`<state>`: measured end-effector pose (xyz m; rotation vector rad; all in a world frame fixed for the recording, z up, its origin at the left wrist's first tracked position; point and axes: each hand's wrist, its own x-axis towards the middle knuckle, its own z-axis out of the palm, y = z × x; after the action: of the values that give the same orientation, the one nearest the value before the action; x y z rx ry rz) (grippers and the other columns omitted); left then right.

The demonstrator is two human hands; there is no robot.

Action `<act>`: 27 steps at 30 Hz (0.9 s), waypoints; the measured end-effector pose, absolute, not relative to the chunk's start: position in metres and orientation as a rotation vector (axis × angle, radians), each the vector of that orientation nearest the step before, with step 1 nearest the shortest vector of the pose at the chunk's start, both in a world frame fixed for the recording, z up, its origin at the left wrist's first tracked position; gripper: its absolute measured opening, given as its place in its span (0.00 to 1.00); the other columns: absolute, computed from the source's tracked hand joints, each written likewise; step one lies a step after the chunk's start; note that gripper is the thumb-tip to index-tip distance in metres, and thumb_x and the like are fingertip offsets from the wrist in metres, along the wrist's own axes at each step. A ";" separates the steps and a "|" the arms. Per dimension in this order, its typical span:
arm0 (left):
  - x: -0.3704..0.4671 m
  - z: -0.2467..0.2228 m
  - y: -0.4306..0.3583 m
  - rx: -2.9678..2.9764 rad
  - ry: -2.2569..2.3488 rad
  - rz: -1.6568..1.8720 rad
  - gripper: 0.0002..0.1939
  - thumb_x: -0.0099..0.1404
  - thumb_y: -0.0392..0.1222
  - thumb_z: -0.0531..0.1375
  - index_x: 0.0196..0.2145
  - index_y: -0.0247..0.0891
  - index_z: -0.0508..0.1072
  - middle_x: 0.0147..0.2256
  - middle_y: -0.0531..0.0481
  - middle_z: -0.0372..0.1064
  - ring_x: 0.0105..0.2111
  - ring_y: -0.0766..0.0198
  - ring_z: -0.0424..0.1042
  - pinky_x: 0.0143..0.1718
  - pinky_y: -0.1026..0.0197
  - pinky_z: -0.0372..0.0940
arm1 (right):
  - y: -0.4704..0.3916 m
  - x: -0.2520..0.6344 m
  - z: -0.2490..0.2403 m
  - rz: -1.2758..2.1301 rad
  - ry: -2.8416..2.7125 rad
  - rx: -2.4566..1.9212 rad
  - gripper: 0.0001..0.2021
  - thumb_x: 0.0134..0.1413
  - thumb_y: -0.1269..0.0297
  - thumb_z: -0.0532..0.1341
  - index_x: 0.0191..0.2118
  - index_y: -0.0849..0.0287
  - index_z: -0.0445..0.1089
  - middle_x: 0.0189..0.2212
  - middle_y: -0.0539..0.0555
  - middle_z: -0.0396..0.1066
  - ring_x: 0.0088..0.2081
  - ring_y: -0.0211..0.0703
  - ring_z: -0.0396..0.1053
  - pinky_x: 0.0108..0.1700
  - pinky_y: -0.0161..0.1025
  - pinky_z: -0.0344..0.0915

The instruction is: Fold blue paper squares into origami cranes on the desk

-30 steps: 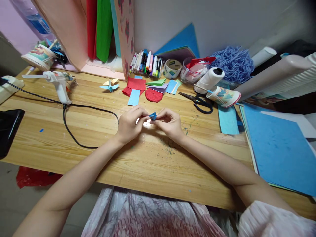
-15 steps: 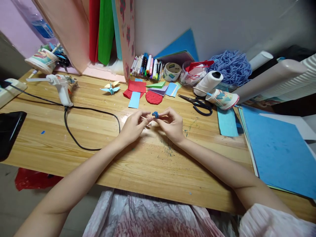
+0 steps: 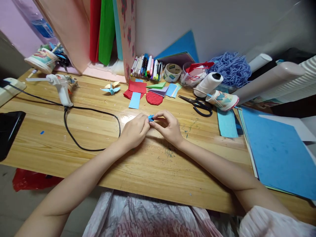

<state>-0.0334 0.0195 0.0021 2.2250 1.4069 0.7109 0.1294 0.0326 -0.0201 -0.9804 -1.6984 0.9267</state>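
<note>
A small folded blue paper piece (image 3: 151, 118) is pinched between the fingertips of both hands, just above the wooden table (image 3: 138, 171). My left hand (image 3: 135, 130) is closed on its left side, back of the hand up. My right hand (image 3: 170, 127) holds its right side between thumb and index finger. Beyond the hands lie a round red paper disc (image 3: 154, 98), a light blue paper strip (image 3: 134, 100), red paper (image 3: 137, 87) and folded green and purple papers (image 3: 157, 88). A paper crane (image 3: 111, 88) rests to their left.
A glue gun (image 3: 61, 90) with a looping black cord (image 3: 74, 141) stands at the left, near a black device (image 3: 10, 133). Black scissors (image 3: 199, 105), a paper cup (image 3: 223, 100) and blue sheets (image 3: 278, 148) are at the right. Markers (image 3: 146, 67) line the back.
The blue piece has shifted slightly left and down and turned. My left hand has closed onto it, while my right hand has moved a little left with it.
</note>
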 end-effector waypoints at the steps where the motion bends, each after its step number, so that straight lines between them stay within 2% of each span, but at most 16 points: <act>1: -0.033 0.002 0.019 2.268 1.436 0.672 0.14 0.68 0.37 0.45 0.35 0.35 0.68 0.34 0.46 0.68 0.34 0.61 0.68 0.36 0.60 0.61 | 0.032 0.129 -0.021 0.959 -1.676 -0.982 0.10 0.48 0.59 0.65 0.35 0.57 0.67 0.34 0.51 0.67 0.38 0.39 0.69 0.45 0.41 0.72; 5: -0.033 0.003 0.018 2.432 1.507 0.544 0.10 0.65 0.36 0.49 0.38 0.35 0.69 0.37 0.45 0.69 0.35 0.61 0.69 0.31 0.62 0.60 | 0.032 0.128 -0.024 1.023 -1.593 -1.003 0.12 0.46 0.58 0.66 0.35 0.57 0.67 0.34 0.51 0.67 0.38 0.39 0.70 0.45 0.41 0.72; 11: -0.033 0.003 0.017 2.501 1.572 0.480 0.11 0.65 0.38 0.50 0.34 0.35 0.71 0.34 0.45 0.71 0.31 0.60 0.71 0.25 0.62 0.56 | 0.033 0.128 -0.025 1.094 -1.583 -1.010 0.12 0.46 0.61 0.66 0.36 0.59 0.67 0.36 0.52 0.68 0.38 0.39 0.72 0.47 0.41 0.72; 16: -0.031 0.000 0.018 2.557 1.606 0.439 0.13 0.65 0.39 0.49 0.31 0.34 0.72 0.31 0.44 0.72 0.27 0.60 0.70 0.23 0.62 0.53 | 0.033 0.125 -0.024 1.077 -1.617 -1.081 0.07 0.48 0.67 0.61 0.35 0.60 0.67 0.35 0.53 0.70 0.35 0.38 0.73 0.42 0.39 0.73; 21: -0.030 -0.005 0.020 2.600 1.632 0.483 0.11 0.64 0.38 0.51 0.30 0.35 0.72 0.29 0.43 0.72 0.25 0.61 0.68 0.23 0.62 0.52 | 0.033 0.124 -0.022 1.007 -1.636 -1.135 0.08 0.47 0.69 0.60 0.36 0.60 0.68 0.34 0.53 0.72 0.33 0.37 0.72 0.39 0.38 0.73; 24: -0.032 -0.005 0.021 2.523 1.641 0.545 0.10 0.62 0.37 0.52 0.29 0.35 0.72 0.29 0.44 0.72 0.26 0.62 0.68 0.23 0.63 0.52 | 0.039 0.128 -0.020 1.115 -1.560 -1.144 0.06 0.47 0.67 0.62 0.34 0.61 0.70 0.31 0.53 0.73 0.32 0.37 0.73 0.39 0.38 0.72; 27: -0.036 -0.002 0.023 2.389 1.665 0.603 0.09 0.61 0.36 0.52 0.29 0.35 0.72 0.28 0.46 0.72 0.27 0.63 0.68 0.25 0.64 0.52 | 0.051 0.136 -0.019 1.419 -1.377 -1.184 0.08 0.43 0.66 0.65 0.31 0.62 0.69 0.27 0.53 0.73 0.30 0.38 0.73 0.36 0.38 0.72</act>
<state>-0.0357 0.0232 -0.0022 2.3886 1.6651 0.6032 0.1358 0.0506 -0.0187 -1.1836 -1.3769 1.4186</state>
